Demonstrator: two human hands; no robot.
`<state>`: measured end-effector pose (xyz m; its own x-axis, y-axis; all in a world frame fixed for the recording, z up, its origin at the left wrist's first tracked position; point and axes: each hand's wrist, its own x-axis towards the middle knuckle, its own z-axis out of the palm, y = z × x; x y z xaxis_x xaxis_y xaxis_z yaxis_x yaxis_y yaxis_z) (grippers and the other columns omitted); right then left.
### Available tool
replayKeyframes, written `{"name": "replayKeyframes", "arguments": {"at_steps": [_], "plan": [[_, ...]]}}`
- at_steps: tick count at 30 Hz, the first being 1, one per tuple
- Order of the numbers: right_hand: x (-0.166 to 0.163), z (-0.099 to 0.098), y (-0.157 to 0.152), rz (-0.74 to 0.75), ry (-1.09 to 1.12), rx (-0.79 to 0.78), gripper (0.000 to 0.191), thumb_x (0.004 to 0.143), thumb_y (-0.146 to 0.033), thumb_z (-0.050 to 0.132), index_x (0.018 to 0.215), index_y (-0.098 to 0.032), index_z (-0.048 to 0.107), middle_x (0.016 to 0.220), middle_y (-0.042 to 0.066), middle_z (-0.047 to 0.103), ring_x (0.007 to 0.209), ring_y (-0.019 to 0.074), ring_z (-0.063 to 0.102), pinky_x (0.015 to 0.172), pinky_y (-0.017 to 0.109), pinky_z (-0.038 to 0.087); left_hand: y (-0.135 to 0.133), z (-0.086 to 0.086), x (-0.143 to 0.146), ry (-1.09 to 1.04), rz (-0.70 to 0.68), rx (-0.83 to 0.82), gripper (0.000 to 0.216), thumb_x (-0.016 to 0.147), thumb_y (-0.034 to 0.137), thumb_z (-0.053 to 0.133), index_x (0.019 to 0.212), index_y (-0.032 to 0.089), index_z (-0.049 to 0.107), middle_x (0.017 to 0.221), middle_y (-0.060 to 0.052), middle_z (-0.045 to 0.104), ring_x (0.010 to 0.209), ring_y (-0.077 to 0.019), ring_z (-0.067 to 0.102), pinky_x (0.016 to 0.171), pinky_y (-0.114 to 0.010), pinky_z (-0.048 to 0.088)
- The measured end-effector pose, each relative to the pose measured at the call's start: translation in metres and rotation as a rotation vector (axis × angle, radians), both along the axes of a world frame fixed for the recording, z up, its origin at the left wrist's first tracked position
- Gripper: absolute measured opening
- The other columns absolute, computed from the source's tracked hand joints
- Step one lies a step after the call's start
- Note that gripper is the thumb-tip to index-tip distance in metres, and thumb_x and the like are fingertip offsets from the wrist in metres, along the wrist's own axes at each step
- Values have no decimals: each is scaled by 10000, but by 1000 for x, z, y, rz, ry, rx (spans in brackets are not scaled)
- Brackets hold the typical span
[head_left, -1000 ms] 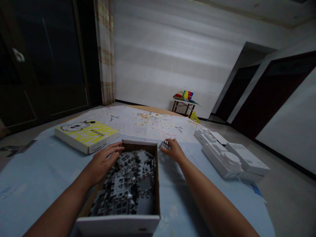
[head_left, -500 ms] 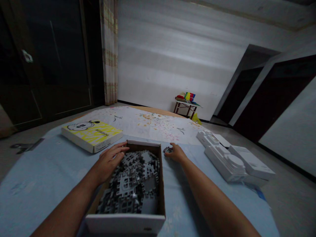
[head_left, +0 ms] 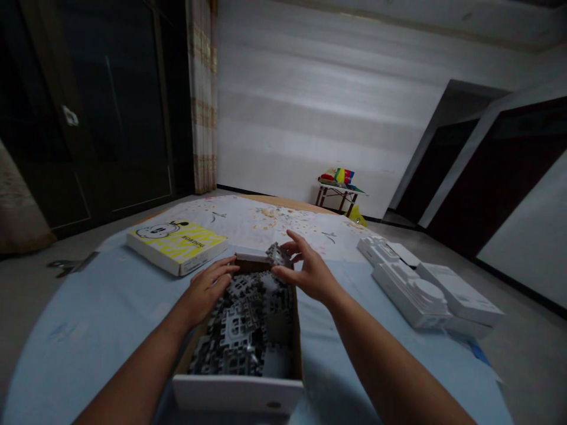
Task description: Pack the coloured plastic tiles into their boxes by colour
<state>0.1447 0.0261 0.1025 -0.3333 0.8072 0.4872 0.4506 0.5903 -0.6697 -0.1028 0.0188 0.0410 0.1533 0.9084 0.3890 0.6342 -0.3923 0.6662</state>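
Observation:
A white cardboard box (head_left: 239,394), its lid off, stands in front of me, full of grey notched plastic building pieces (head_left: 237,321). My left hand (head_left: 208,292) grips the box's left wall near the far corner, fingers along the rim and the thumb on the inner side. Over the far right corner of the box, my right hand (head_left: 305,268) pinches a small grey building piece (head_left: 278,255) between thumb and fingers. That piece is raised above the rim, and part of it is hidden by the fingers.
A yellow and white lid (head_left: 177,245) with a cartoon dog lies at the left. White moulded packaging and boxes (head_left: 411,289) lie at the right. A blue and floral cloth (head_left: 345,348) covers the round table. Farther off, a small table (head_left: 339,190) with colourful items stands by the wall.
My right hand has lifted the grey piece from the cloth right of the box and brought it left, over the box's far right corner. My left hand stays on the box.

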Motion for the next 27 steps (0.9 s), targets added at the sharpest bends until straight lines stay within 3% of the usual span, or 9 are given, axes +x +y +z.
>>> {"name": "replayKeyframes", "arguments": {"at_steps": [4,8,10,14,18,23,27], "plan": [[-3,-9,-11,105,-59,11,713,681,-413,676,1300,-235,369,1213,97,509,1043,201,517,898,371,425,-3,3,2,-4,19,-3,462,800,421,332,1016,154,643,1293,-89,507,1209,-211,428,1056,-382,270],[15,-25,-21,1,-112,13,499,752,-397,605,1204,-221,490,1201,90,515,1101,210,488,951,380,390,-2,2,3,-25,22,17,437,795,398,349,1009,159,646,1270,-85,529,1190,-206,448,1047,-382,286],[23,-35,-29,-60,-116,-66,544,739,-421,607,1223,-211,475,1234,102,498,1138,229,466,954,388,390,-1,2,4,-52,24,32,439,786,398,356,1012,157,645,1256,-85,543,1183,-207,457,1044,-373,292],[26,-52,-41,-120,-9,-380,725,713,-492,600,1314,-157,370,1277,168,471,1099,265,517,860,387,458,1,1,2,-100,50,69,456,792,410,337,1040,160,625,1192,-80,593,1139,-207,497,1020,-361,326],[20,-57,-47,-59,100,-519,613,729,-398,589,1275,-164,437,1155,145,580,927,227,610,754,337,497,0,0,-4,-20,279,163,470,797,398,328,1081,131,591,1171,-107,598,1129,-214,498,1007,-364,328],[17,-49,-47,-14,69,-534,426,725,-199,477,1139,-173,572,874,67,678,609,150,617,519,237,483,-3,4,-13,360,696,111,482,779,347,354,1177,133,521,1240,-144,535,1142,-291,457,973,-504,269],[23,-41,-38,-29,14,-458,433,680,-129,441,1067,-174,630,770,46,690,591,152,612,509,218,464,3,6,-23,556,794,-12,565,757,377,366,1250,115,445,1275,-176,485,1138,-340,422,913,-584,242]]}}
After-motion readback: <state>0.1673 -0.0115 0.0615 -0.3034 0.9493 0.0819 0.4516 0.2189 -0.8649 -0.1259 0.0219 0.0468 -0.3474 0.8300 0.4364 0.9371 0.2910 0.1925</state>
